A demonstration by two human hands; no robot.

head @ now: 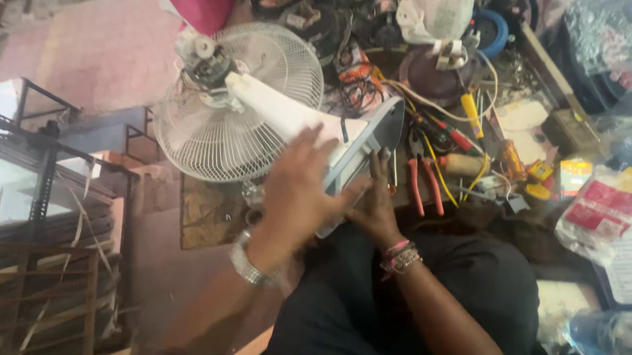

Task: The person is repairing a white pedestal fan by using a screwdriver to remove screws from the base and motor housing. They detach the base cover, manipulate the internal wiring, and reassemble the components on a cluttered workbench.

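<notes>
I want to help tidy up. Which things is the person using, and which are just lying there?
In use: white fan, its grey base, left hand, right hand.

Lying about: red pliers, yellow screwdriver, plastic bag, red packet.

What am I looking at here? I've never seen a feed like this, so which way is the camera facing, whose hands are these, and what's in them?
There is no machine here: a person works with bare hands, and the single camera sits on their head, looking down over their lap.

The left hand, with a metal watch at the wrist, lies flat on the white base of a table fan, slightly blurred. The right hand, with bead bracelets at the wrist, supports that base from underneath at its near edge. Neither hand closes in a tight grip; the fingers are spread.

The fan is tipped over: its white neck runs up to the motor, with the round wire guard behind it.

To the right lies a cluttered work area: red-handled pliers, a yellow-handled screwdriver, loose wires, and plastic bags.
</notes>
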